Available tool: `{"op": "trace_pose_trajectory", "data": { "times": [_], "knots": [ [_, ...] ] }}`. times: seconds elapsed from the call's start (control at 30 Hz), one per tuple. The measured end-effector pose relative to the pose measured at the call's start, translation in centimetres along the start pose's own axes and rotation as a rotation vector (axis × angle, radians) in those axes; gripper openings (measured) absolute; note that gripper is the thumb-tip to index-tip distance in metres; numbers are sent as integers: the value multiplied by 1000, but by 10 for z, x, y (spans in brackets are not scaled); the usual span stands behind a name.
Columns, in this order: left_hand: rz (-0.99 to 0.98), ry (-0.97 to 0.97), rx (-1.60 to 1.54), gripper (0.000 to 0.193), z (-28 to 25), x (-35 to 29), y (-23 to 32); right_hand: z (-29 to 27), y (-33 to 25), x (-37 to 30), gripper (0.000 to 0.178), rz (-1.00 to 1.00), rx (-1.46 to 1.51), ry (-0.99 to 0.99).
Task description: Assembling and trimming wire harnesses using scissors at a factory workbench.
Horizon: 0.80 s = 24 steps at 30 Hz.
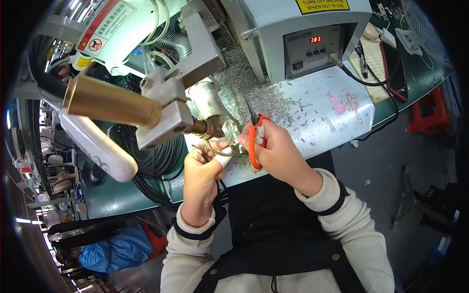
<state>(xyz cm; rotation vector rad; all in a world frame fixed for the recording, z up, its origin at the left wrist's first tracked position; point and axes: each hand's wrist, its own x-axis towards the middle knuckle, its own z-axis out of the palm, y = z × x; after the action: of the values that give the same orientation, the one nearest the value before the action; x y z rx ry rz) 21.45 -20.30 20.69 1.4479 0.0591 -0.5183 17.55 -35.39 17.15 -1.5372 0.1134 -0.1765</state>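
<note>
Left hand pinching thin cable loop at hot-air nozzle; right hand gripping orange scissors; risk: fingertip burn or nick, given closeness.

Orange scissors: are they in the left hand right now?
No, the orange scissors sit in the right hand, while the left hand pinches a thin wire loop by the nozzle.
</note>
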Motion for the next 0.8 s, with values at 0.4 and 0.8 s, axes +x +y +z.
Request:
{"op": "trace_pose_trajectory", "data": {
  "times": [0.4, 0.8],
  "knots": [
    [321, 142, 175, 14, 18, -63, -14, 8, -23, -54, 9, 180, 445, -153],
    [-111, -59, -239, 7, 0, 0, -8, -4, -11, -25, 15, 34, 90, 115]
  ]
}}
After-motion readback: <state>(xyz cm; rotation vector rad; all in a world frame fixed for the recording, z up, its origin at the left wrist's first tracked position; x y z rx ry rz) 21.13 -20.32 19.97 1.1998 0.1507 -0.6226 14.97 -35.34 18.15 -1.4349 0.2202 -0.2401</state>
